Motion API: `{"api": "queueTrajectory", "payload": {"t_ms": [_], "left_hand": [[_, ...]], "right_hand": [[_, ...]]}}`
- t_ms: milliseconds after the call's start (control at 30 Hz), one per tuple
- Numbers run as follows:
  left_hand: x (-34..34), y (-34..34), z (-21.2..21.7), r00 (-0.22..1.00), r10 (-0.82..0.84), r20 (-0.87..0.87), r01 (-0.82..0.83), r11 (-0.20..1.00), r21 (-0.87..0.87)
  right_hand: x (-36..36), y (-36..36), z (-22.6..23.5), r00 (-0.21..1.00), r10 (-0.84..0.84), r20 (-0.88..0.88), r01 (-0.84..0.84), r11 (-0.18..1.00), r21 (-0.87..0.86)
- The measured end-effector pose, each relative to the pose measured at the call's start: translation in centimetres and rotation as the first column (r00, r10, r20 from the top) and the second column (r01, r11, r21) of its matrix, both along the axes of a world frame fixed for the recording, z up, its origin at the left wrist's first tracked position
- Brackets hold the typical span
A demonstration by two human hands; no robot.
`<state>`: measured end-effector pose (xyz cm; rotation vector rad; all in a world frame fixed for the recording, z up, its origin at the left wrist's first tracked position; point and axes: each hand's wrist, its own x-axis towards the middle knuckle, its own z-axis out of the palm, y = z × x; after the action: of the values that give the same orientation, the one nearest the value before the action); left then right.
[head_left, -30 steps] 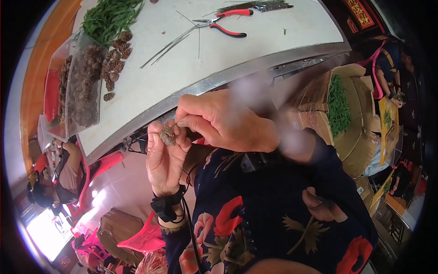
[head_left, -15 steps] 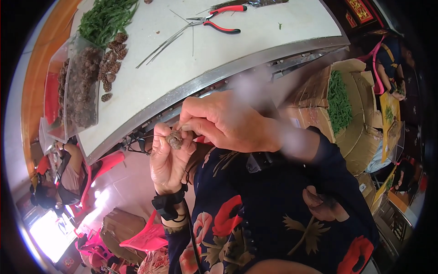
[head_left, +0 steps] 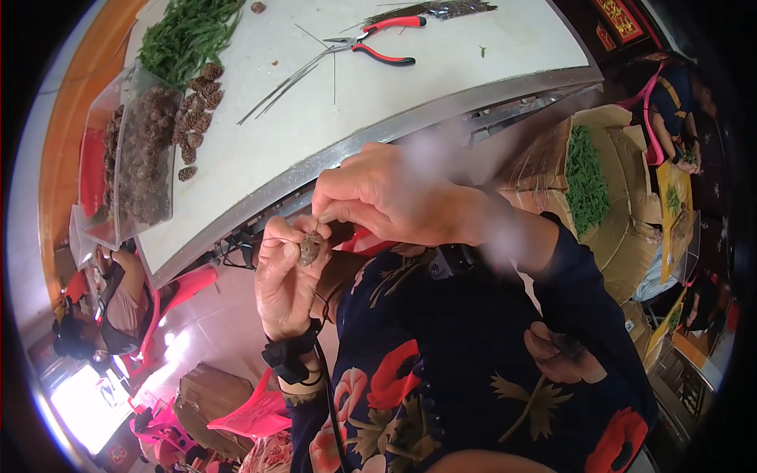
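Observation:
Just beyond the table's front edge, my left hand grips a small brown pine cone between thumb and fingers. My right hand is closed in a pinch right above it, on a thin wire that runs down to the cone. Another thin strand seems to stick out leftward from the left fingers. On the white table lie red-and-black pliers, several loose wires and a dark wire bundle.
Pine cones fill a clear plastic box at the table's left, with loose pine cones beside it and green sprigs behind. On the right stands a cardboard box with greenery. Other people sit at both sides.
The cone has turned and shifted slightly right in my left fingers. My right hand has risen a little, and the wire under its pinch shows more clearly.

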<state>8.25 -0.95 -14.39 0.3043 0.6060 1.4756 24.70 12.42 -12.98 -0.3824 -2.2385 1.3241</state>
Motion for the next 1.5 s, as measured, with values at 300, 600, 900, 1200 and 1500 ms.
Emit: {"api": "queueTrajectory", "payload": {"t_ms": [300,600,900,1200,1500], "left_hand": [[0.1,-0.2,0.9,0.998,-0.034,-0.051,0.036,0.999,0.040],[1.9,-0.2,2.4,0.958,0.106,-0.267,-0.143,0.982,-0.120],[1.9,0.6,2.9,0.922,0.188,-0.340,-0.240,0.963,-0.118],[1.1,1.1,2.5,0.949,0.195,-0.247,-0.232,0.964,-0.133],[2.1,2.4,4.0,0.976,0.046,-0.211,-0.117,0.934,-0.338]], "right_hand": [[0.0,0.7,1.1,0.999,-0.026,-0.038,0.034,0.974,0.223],[-1.4,-0.6,2.3,0.969,-0.104,-0.226,0.149,0.971,0.190],[-1.9,-0.6,1.0,0.992,-0.126,-0.030,0.109,0.936,-0.334],[-2.2,0.0,0.1,0.999,-0.036,-0.028,0.014,0.824,-0.567],[-1.9,-0.1,1.1,0.993,-0.087,-0.078,0.043,0.894,-0.446]]}}
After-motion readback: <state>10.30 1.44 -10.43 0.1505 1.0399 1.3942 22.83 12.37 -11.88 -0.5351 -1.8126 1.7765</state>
